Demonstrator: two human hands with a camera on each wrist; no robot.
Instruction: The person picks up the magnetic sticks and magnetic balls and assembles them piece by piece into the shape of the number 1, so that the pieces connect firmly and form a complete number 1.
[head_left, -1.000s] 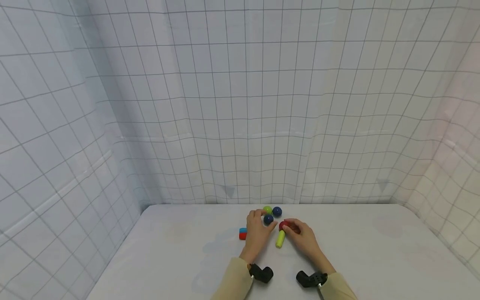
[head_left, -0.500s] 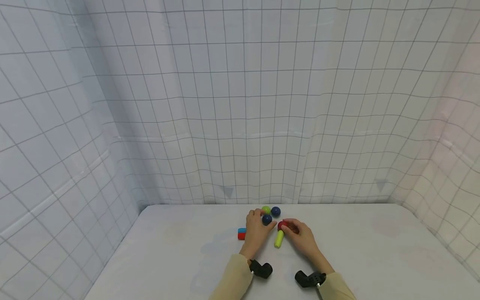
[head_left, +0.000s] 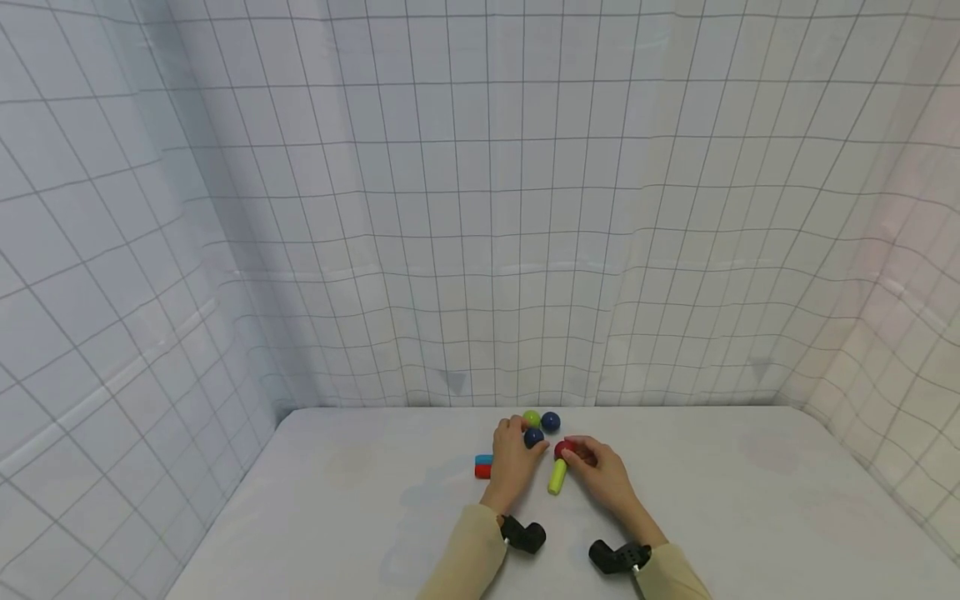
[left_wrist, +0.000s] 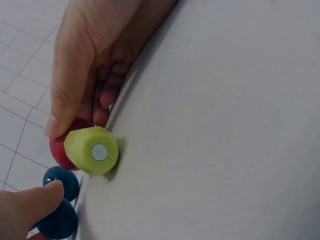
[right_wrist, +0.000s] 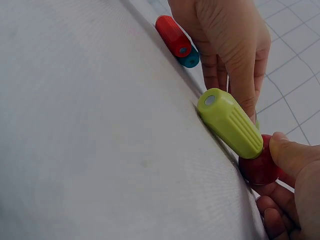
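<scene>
My left hand (head_left: 512, 467) holds a dark blue ball (head_left: 533, 437) between thumb and fingers; in the left wrist view the thumb (left_wrist: 47, 196) overlaps this ball (left_wrist: 59, 221). With thumb and fingers, my right hand (head_left: 609, 482) pinches a red ball (head_left: 562, 451). One end of a yellow-green ribbed stick (head_left: 557, 477) meets the red ball (right_wrist: 261, 169). The stick's other end (left_wrist: 99, 152) carries a round grey disc and points towards the person. Part of the red ball is hidden by the right fingers.
Behind the left hand, a green ball (head_left: 532, 418) and another dark blue ball (head_left: 551, 422) sit on the white table (head_left: 337, 517). Left of that hand lie a red stick (right_wrist: 173, 36) and a blue stick (right_wrist: 190, 58), side by side. A white gridded curtain (head_left: 480, 250) surrounds the table.
</scene>
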